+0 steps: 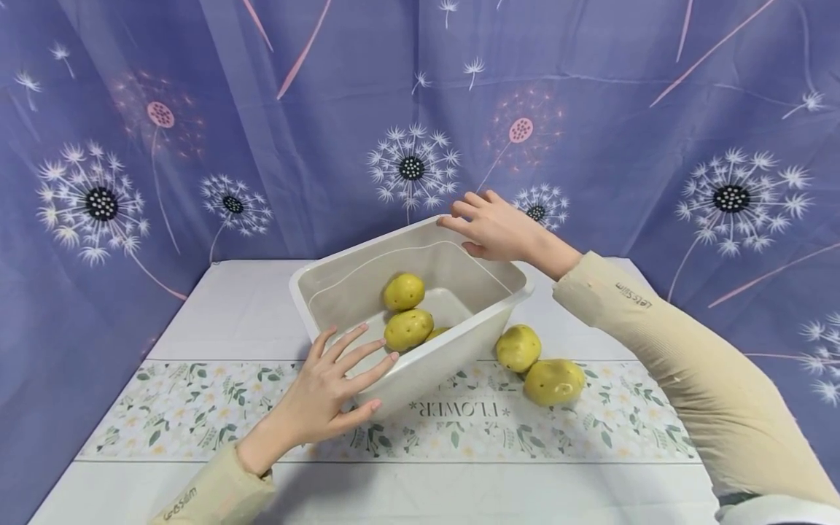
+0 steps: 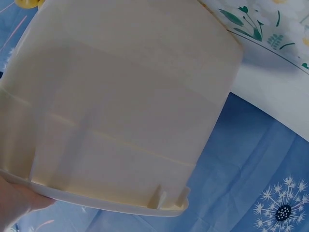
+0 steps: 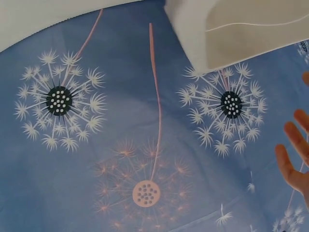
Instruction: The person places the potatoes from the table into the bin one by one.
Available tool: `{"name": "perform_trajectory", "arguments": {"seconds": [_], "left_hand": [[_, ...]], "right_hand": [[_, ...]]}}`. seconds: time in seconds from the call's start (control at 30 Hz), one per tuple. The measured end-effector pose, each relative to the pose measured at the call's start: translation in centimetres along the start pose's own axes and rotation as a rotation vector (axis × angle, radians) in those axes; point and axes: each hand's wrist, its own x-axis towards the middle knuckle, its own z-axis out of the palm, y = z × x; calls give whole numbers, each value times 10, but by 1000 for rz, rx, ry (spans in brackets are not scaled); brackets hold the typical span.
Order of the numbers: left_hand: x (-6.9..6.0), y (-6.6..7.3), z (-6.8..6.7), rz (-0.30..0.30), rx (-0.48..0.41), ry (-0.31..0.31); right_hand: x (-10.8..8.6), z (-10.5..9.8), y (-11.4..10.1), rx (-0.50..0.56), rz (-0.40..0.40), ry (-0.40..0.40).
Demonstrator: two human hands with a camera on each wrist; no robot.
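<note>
A pale grey plastic bin stands askew on the table. Inside it lie two yellow potatoes, and a third potato is mostly hidden by the near wall. My left hand is at the bin's near left corner, fingers spread and straight over the rim; its thumb lies along the outer wall. At the far right corner, my right hand reaches over the rim with loosely extended fingers. In the right wrist view its fingers look apart from the bin, with nothing between them.
Two more potatoes lie on the table to the right of the bin, side by side. A floral runner crosses the white tabletop. Behind hangs a blue-purple dandelion curtain, close to the bin's far rim.
</note>
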Motion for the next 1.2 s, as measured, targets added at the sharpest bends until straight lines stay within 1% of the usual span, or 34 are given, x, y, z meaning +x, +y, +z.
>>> {"name": "perform_trajectory", "arguments": {"seconds": [0.17,0.4,0.6,0.7,0.87,1.07,1.2], "left_hand": [[1,0,0,2,0,7],[1,-1,2,7,-4,31],[1,0,2,10,-7,33],[1,0,2,9,-5,36],[1,0,2,10,-6,38],[1,0,2,12,-4,43],[2,0,1,4,1,42]], "right_hand": [[-13,0,-2,-12,8,-14],[-36,5,-4,-30,-1,15],[-60,6,-8,13,31,22],[-71,5,-9,26,42,50],[-91,5,-11,29,23,127],[-119,4,-18,17,2,142],[-135,2,-23,18,13,175]]}}
